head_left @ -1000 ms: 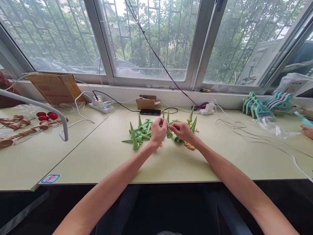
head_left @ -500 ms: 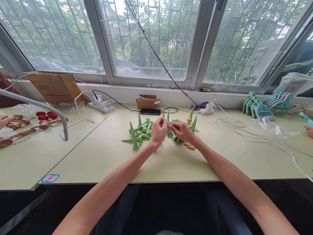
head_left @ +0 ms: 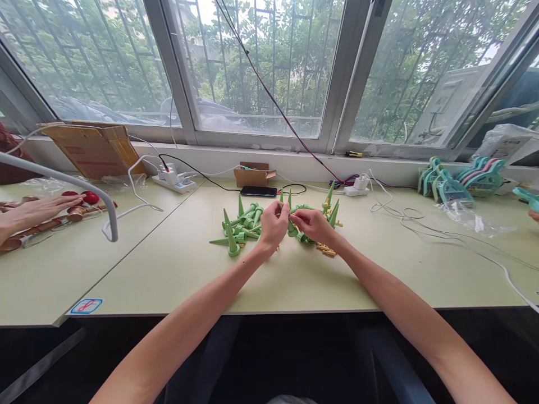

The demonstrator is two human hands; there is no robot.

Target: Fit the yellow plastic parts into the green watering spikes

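Observation:
My left hand (head_left: 274,225) is closed in a pinch on a green plastic spike, mostly covered by the fingers. Close beside it, the fingertips of my right hand (head_left: 315,225) are pinched together at the same spot; what they grip is too small and hidden to name. Around both hands lie hollow cone-shaped green spikes. One green spike (head_left: 231,242) stands point up to the left, and more lie in a heap (head_left: 248,221). Small yellow pieces (head_left: 327,251) lie by my right wrist, and some spikes on the right have yellow parts on them.
A black phone (head_left: 258,192) and small cardboard box (head_left: 254,175) are behind the heap. White power strips (head_left: 174,182) and cables run along the back. Left, a co-worker's hand (head_left: 40,213) is over wooden toys with red balls. Teal clips (head_left: 452,185) stand right.
My own hands hold almost the same position. On the left, the co-worker's hand has reached further in over the wooden toys. The teal item at the far right edge has shifted slightly.

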